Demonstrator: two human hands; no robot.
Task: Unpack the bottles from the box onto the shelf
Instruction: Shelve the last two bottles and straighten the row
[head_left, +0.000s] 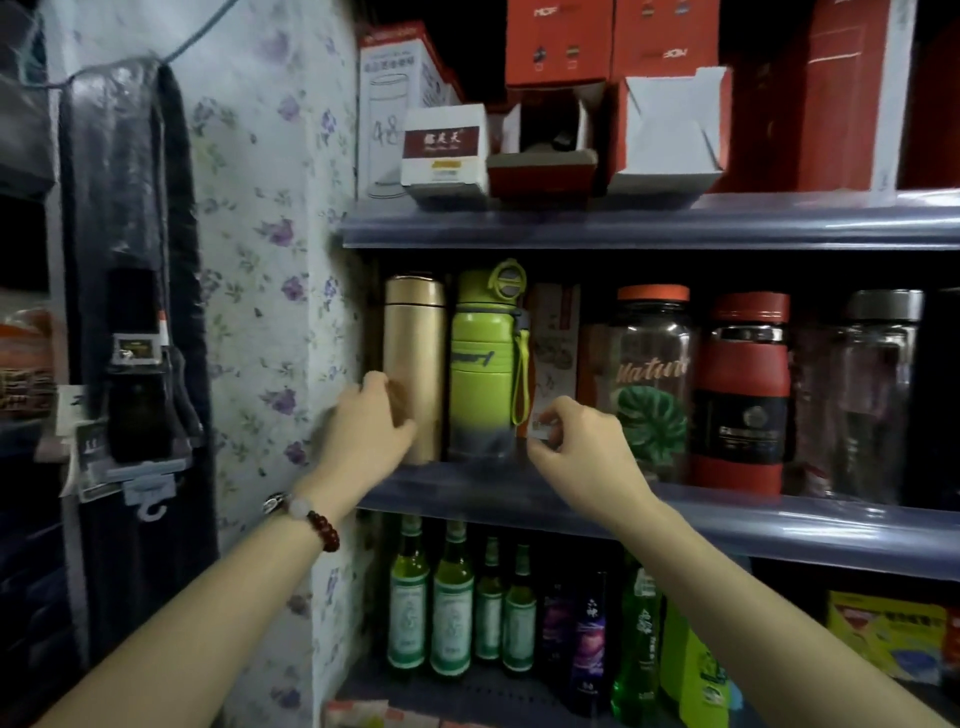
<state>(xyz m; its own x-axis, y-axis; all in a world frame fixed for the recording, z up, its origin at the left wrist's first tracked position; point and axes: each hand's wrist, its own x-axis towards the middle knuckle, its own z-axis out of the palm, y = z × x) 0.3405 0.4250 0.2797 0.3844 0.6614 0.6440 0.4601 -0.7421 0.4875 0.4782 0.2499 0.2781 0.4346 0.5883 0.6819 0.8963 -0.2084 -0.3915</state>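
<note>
A gold metal flask (415, 332) stands upright at the left end of the middle shelf (753, 525). My left hand (371, 431) is wrapped around its lower part. Beside it stands a lime green sports bottle (485, 374) with a loop lid. My right hand (576, 447) is at the bottom right of the green bottle, fingers pinched on a small white tag or the corner of the carton (555, 348) behind; which one is unclear. Further right stand a clear jar with a leaf print (652, 374), a red flask (740, 395) and clear glass bottles (878, 395).
The upper shelf (649, 223) carries red and white boxes, some open. The lower shelf holds green glass bottles (431, 603) and dark bottles. A floral papered wall (270, 260) closes the shelf's left side. Dark packaged goods (135, 312) hang further left.
</note>
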